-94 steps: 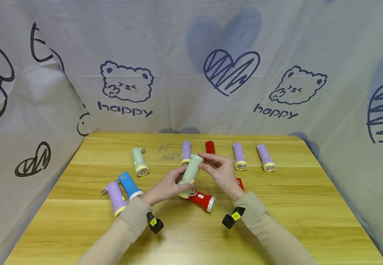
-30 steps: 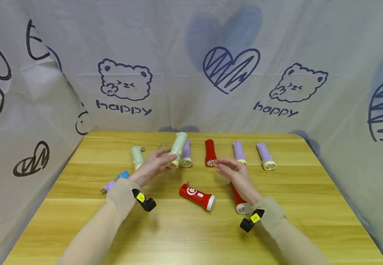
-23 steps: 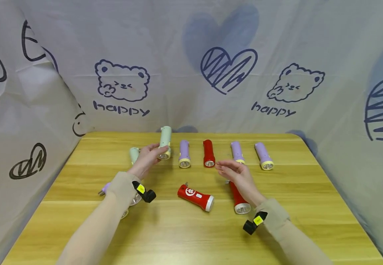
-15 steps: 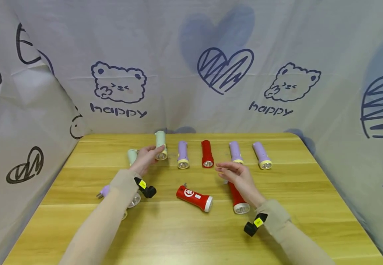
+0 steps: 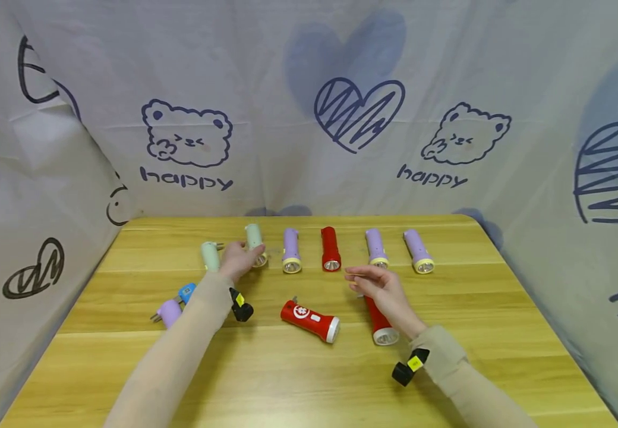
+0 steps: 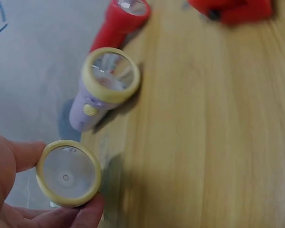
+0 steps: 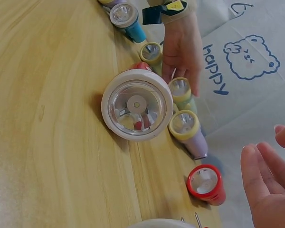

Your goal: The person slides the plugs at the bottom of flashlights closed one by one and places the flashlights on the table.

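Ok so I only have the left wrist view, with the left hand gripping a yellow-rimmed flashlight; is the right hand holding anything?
Observer: No, the right wrist view shows nothing in the right hand.
Operator: Does it block anything from the head camera?
Observer: Yes, it partly hides a red flashlight with a white rim.
Operator: And what lies left of the held flashlight, past the left hand?
Observer: In the head view, a light green flashlight, partly covered by that hand and arm.
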Demonstrator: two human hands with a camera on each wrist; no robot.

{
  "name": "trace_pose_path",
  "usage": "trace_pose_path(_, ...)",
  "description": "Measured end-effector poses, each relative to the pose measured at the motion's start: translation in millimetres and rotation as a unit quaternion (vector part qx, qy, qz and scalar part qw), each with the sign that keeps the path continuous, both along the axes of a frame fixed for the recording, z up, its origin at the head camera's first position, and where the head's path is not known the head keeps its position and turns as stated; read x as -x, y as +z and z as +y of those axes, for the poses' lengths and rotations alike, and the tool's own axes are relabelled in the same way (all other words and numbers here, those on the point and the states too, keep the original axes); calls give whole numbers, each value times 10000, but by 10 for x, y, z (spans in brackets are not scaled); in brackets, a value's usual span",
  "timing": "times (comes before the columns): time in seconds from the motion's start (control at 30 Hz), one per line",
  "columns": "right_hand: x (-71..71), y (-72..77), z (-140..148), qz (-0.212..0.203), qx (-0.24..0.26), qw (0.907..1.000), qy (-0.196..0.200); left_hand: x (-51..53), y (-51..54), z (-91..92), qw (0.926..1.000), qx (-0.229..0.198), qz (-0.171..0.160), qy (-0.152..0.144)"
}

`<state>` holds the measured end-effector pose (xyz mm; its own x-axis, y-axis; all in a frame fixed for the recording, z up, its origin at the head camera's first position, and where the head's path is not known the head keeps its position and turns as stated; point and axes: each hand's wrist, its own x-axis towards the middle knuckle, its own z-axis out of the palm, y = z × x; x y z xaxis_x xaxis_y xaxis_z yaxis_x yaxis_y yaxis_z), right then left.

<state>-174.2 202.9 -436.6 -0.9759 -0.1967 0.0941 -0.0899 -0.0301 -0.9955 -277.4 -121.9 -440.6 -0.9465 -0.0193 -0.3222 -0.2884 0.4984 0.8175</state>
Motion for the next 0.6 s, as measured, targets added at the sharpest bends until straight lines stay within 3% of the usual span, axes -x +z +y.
trace_pose_path(0.2, 5, -20, 1, 131, -86, 9999, 51, -30, -5, 67, 9936, 1005, 508, -122)
trace_pose_path(0.4, 6, -33, -1, 194, -186, 9996, 99, -22, -35, 74, 9717, 2065, 1091, -341)
trace_pose_path(0.5, 3, -31, 1, 144, -260, 9995, 92, -36, -26, 70, 9639, 2333, 1213, -421)
trace_pose_path(0.6, 4, -29, 3, 98, -301, 9995, 72, -58, -6, 79, 9605, 2409, 1306, -485)
